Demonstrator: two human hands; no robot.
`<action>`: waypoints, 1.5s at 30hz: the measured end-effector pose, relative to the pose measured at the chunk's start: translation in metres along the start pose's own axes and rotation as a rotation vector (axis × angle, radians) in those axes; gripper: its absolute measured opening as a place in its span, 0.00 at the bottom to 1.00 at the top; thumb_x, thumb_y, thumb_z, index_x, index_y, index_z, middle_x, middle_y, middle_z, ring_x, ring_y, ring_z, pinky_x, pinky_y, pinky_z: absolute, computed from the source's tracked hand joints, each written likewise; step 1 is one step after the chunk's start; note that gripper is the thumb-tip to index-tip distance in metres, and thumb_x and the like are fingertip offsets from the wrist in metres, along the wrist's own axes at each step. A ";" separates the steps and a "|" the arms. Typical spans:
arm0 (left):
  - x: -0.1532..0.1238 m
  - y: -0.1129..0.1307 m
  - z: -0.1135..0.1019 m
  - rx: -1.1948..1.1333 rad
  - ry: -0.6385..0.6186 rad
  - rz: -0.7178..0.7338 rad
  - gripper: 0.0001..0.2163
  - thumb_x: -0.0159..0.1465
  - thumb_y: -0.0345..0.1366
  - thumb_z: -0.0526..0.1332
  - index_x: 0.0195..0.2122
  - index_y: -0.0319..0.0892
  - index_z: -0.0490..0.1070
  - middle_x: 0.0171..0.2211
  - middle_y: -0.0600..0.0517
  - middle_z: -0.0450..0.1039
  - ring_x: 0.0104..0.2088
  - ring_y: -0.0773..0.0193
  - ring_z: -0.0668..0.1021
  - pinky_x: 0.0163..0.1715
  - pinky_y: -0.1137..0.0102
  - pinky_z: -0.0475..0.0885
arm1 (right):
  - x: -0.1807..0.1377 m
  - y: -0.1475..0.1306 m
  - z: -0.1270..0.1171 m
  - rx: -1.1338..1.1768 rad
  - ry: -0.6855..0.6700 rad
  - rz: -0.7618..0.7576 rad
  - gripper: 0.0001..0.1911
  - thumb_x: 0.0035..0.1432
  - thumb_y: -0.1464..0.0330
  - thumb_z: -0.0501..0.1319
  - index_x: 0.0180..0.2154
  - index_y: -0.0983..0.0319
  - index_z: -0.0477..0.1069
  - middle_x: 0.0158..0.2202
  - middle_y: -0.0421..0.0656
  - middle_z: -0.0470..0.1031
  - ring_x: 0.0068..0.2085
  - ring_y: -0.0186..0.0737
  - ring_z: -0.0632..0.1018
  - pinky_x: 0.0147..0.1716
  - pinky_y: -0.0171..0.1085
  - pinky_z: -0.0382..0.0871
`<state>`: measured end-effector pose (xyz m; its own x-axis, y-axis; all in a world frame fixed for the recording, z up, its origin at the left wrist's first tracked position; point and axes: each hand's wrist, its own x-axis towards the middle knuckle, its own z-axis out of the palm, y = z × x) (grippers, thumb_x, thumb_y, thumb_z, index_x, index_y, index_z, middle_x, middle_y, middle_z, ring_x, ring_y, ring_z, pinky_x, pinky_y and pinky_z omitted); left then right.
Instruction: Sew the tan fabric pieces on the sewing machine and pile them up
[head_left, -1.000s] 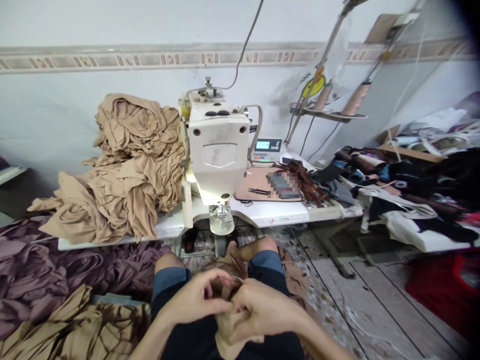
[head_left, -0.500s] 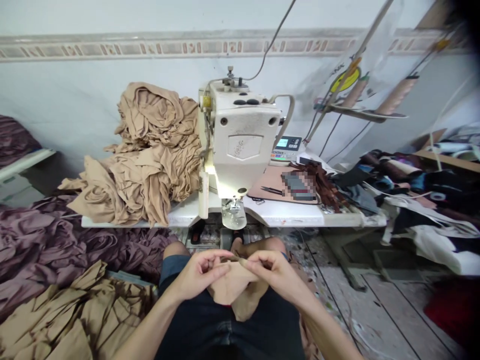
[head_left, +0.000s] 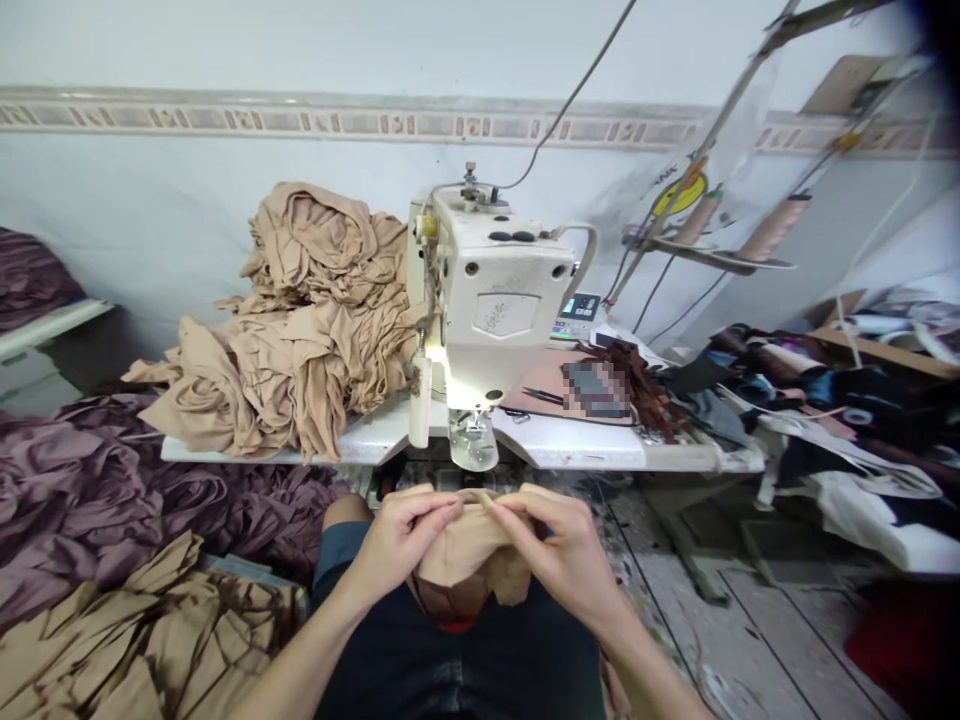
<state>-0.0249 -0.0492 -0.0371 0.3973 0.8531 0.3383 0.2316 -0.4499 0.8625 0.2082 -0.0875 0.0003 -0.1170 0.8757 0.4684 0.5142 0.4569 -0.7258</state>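
Observation:
Over my lap, a piece of beige fabric [head_left: 461, 548] hangs from both hands, its upper edge folded between my fingertips. My left hand [head_left: 409, 535] pinches that edge from the left, thumb lying on top. Gripping it a little to the right is my right hand [head_left: 544, 535], thumb and forefinger closed on the cloth. The fabric's lower part droops between my thighs. Straight ahead, beyond my hands, stands a white sewing machine [head_left: 499, 300], its round transparent guard just above and in front of the fabric.
Beige cloth is heaped [head_left: 277, 370] on the table [head_left: 592, 452] left of the machine. Purple fabric [head_left: 187, 490] and cut beige pieces [head_left: 150, 640] lie lower left. Pens [head_left: 544, 396] and a blurred-out item sit on a mat to the right. Thread cones [head_left: 776, 228] stand on a rack.
My hands have risen slightly and spread the fabric's edge more evenly between them; its lower end hangs differently. The camera view has shifted, so the machine appears lower and further right.

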 end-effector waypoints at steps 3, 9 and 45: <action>-0.006 -0.006 -0.002 0.116 0.007 0.162 0.13 0.78 0.36 0.61 0.52 0.42 0.86 0.33 0.47 0.84 0.32 0.62 0.82 0.34 0.72 0.74 | -0.003 0.004 0.002 0.018 -0.012 0.012 0.14 0.73 0.66 0.63 0.33 0.60 0.83 0.26 0.41 0.79 0.27 0.38 0.76 0.29 0.35 0.68; -0.015 -0.022 -0.006 0.270 0.004 0.329 0.13 0.79 0.34 0.60 0.59 0.44 0.81 0.37 0.48 0.83 0.33 0.63 0.82 0.35 0.73 0.76 | -0.010 0.010 0.004 0.053 -0.041 0.065 0.14 0.71 0.68 0.64 0.31 0.61 0.81 0.26 0.40 0.80 0.27 0.39 0.77 0.29 0.36 0.66; 0.083 0.000 0.008 -0.208 0.265 -0.233 0.15 0.65 0.47 0.70 0.37 0.44 0.67 0.21 0.64 0.55 0.21 0.70 0.61 0.24 0.75 0.55 | 0.054 0.068 0.011 0.399 0.239 0.392 0.23 0.59 0.51 0.72 0.26 0.64 0.79 0.24 0.41 0.75 0.28 0.41 0.73 0.31 0.38 0.67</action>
<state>0.0153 0.0198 -0.0122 0.1062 0.9766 0.1872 0.0932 -0.1972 0.9759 0.2276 -0.0075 -0.0290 0.2339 0.9525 0.1949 0.1168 0.1715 -0.9782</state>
